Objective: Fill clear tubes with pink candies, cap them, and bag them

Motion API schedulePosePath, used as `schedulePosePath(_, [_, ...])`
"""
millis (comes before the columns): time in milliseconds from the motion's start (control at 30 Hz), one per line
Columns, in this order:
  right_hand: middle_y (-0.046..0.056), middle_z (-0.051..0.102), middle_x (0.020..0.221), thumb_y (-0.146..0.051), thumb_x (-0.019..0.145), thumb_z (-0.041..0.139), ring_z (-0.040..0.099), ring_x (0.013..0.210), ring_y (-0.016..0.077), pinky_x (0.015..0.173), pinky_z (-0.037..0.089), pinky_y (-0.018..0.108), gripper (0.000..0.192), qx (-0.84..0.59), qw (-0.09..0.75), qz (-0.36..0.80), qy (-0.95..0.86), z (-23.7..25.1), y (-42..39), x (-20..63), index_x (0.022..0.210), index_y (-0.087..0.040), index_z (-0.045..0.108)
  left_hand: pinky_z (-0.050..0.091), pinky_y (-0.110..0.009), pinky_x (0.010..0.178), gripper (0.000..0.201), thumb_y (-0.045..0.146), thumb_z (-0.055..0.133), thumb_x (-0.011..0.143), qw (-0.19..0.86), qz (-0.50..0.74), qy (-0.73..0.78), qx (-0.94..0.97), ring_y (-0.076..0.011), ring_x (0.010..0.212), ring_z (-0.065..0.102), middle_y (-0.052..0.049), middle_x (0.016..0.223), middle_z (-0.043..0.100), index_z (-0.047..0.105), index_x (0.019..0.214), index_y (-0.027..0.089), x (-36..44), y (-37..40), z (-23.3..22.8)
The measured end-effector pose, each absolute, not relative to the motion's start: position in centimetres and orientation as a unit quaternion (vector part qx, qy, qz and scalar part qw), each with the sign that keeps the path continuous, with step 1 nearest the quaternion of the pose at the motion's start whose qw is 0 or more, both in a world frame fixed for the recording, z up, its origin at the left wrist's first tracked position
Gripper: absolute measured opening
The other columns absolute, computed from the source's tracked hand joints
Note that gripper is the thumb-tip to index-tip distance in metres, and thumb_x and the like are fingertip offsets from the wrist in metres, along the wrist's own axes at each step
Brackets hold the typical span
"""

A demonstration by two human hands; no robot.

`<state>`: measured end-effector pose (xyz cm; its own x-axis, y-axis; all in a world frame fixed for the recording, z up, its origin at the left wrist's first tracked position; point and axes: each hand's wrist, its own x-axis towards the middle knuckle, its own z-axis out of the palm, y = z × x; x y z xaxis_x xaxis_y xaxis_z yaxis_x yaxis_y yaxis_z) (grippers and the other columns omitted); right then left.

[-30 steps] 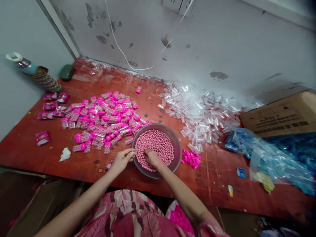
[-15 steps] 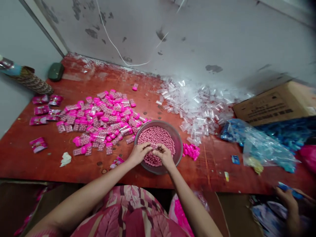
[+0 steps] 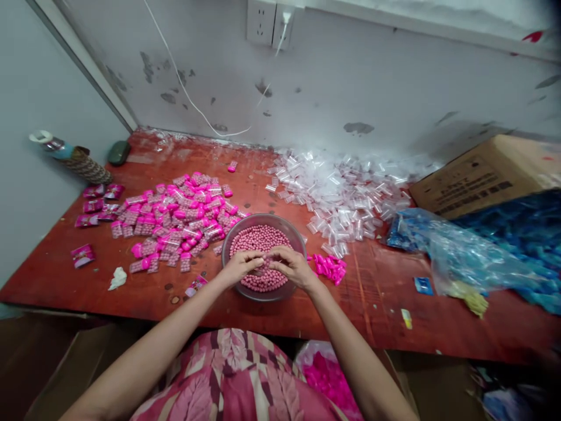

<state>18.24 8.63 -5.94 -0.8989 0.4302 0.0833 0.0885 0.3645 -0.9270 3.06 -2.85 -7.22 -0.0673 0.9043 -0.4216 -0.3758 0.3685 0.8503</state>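
**Now both hands meet over the bowl**

Now the left hand (image 3: 240, 266) and the right hand (image 3: 293, 266) sit together above the near half of the metal bowl (image 3: 298, 241), fingertips almost touching at a small clear tube (image 3: 265, 259) pinched between them. 1 second ago they were apart: the left rested at the bowl's near-left rim and the right was dug into the pink pellets (image 3: 258, 240). Half a second ago they had already closed in on each other. My reading is that a scoop has ended and the work has shifted to the tube itself, filling or closing it, though the tube is too small here to tell whether a cap is on.

The tube seems to lie roughly level, its long axis running left to right between the 2 sets of fingertips; which end is the mouth cannot be made out. Both hands are curled in a light pinch on it, not clenched and not slack.

The view has also tilted up since then, so a wall socket (image 3: 260, 22) with a white cable now shows.

Left of the bowl lies the heap of filled pink-capped tubes (image 3: 175, 216), behind and to the right the pile of empty clear tubes (image 3: 342, 196), and just right of the bowl a small cluster of pink caps (image 3: 328, 268), all on the red table (image 3: 381, 298).
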Motion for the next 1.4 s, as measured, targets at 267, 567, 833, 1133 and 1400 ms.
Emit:
schedulePosePath(267, [-0.001, 0.057, 0.066, -0.034, 0.075, 0.058, 0.056, 0.059, 0.0116, 0.056, 0.044, 0.022, 0.018, -0.262, 0.184, 0.613, -0.722, -10.1, 7.5, 19.0, 0.082, -0.017, 0.057, 0.047, -0.027, 0.066, 0.039, 0.035, 0.068, 0.06, 0.535, 0.493, 0.629, 0.275, -0.0151, 0.067, 0.057, -0.004, 0.077, 0.064, 0.064, 0.091, 0.011, 4.5, -2.7, -8.7])
schedulePosePath(567, [0.002, 0.061, 0.101, -0.033, 0.073, 0.059, 0.055, 0.092, 0.0153, 0.081, 0.042, 0.026, 0.028, -0.406, 0.208, 0.456, -0.764, -11.4, 8.3, 22.1, 0.099, -0.023, 0.058, 0.05, -0.03, 0.073, 0.043, 0.039, 0.067, 0.063, 0.559, 0.493, 0.634, 0.206, -0.0176, 0.079, 0.06, -0.006, 0.095, 0.064, 0.061, 0.098, 0.015, 3.1, -3.5, -9.9])
schedulePosePath(833, [0.006, 0.064, 0.082, -0.022, 0.078, 0.048, 0.057, 0.08, 0.0175, 0.072, 0.041, 0.027, 0.016, -0.589, 0.075, 0.336, -0.731, -16.7, 17.6, 26.5, 0.081, -0.016, 0.063, 0.051, -0.033, 0.075, 0.036, 0.039, 0.067, 0.064, 0.614, 0.488, 0.603, 0.15, -0.02, 0.082, 0.062, -0.005, 0.094, 0.066, 0.064, 0.093, 0.019, 4.6, -2.1, -9.6])
schedulePosePath(1133, [0.014, 0.059, 0.096, -0.019, 0.073, 0.055, 0.055, 0.09, 0.022, 0.075, 0.039, 0.032, 0.013, -0.61, -0.011, 0.337, -0.717, -20.2, 17.4, 23.9, 0.084, -0.014, 0.061, 0.049, -0.034, 0.081, 0.04, 0.039, 0.066, 0.065, 0.616, 0.469, 0.609, 0.172, -0.0217, 0.091, 0.059, -0.007, 0.1, 0.065, 0.063, 0.098, 0.017, 6.0, 0.9, -9.9])
schedulePosePath(1400, [0.002, 0.06, 0.071, -0.033, 0.076, 0.049, 0.055, 0.063, 0.0134, 0.06, 0.045, 0.026, 0.024, -0.511, 0.11, 0.513, -0.68, -15.4, 17.5, 28.0, 0.084, -0.014, 0.061, 0.048, -0.033, 0.078, 0.031, 0.036, 0.064, 0.069, 0.63, 0.525, 0.544, 0.179, -0.022, 0.095, 0.057, -0.01, 0.116, 0.056, 0.063, 0.093, 0.017, 7.9, 3.2, -8.4])
